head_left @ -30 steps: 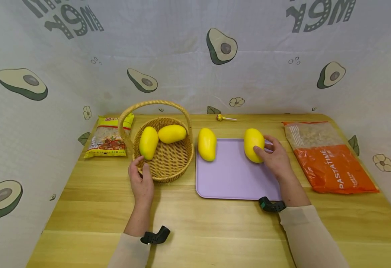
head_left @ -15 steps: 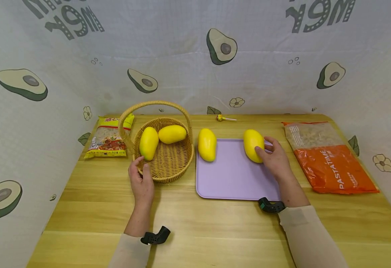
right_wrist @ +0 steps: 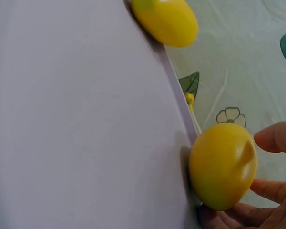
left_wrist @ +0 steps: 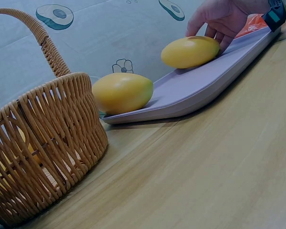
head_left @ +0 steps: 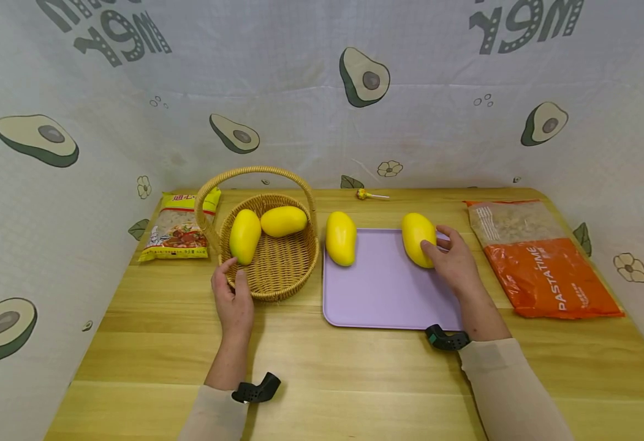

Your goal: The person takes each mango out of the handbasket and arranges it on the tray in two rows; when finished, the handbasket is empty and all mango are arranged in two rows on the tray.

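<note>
In the head view, two yellow mangoes lie inside a wicker basket, one upright mango and one sideways mango. My left hand is at the basket's front left, fingers loosely extended at the rim beside the upright mango's lower end. Another mango rests on the left edge of a lilac tray. At the tray's back right lies a further mango; my right hand rests against its right side. In the right wrist view, the fingers are spread around this mango, the uppermost slightly apart from it.
A yellow food packet lies left behind the basket, and an orange pasta bag right of the tray. A lollipop is near the back edge. The basket's tall arched handle stands up. Avocado-print cloth encloses the table.
</note>
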Demonstrator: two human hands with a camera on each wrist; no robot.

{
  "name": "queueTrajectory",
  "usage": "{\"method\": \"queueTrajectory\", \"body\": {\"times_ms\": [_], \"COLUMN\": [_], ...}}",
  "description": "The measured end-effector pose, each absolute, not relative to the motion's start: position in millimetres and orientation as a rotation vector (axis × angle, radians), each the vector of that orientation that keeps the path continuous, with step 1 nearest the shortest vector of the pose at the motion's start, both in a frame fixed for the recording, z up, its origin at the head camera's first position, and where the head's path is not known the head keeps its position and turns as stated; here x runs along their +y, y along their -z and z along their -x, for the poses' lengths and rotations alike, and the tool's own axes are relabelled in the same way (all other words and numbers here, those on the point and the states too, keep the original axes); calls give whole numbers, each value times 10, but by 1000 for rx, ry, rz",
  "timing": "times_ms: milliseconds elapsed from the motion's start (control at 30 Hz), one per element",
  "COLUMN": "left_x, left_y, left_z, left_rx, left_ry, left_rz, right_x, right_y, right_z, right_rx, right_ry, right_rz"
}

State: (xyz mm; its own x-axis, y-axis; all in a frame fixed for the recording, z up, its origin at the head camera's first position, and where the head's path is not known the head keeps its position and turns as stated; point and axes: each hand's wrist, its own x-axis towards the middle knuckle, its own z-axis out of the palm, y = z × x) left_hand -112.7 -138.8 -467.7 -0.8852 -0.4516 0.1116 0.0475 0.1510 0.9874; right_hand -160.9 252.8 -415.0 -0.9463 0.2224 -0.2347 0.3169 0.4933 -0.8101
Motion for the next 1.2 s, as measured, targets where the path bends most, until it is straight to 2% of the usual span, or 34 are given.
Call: {"method": "queueTrajectory", "body": {"times_ms": [433, 800, 900, 1200], "left_x": [-1388, -1379, -1373, -1366], "left_y": [4685, 4665, 4655, 4644], "left_z": [1116, 1113, 1108, 1127], "left_rx": [-2053, -2042, -2040, -2046], "left_ry": [1784, 1786, 1779, 1750], "left_rz": [-400, -412, -418, -424], "right_x": [2562, 2521, 2453, 2150], "right_y": [4083, 3809, 3717, 3522], "right_z": [1586, 1484, 1428, 1193], "right_rx": [2668, 2799, 2876, 2931], "right_ry": [1464, 1476, 1441, 1076], "right_rz": [-476, -528, -426, 252]}}
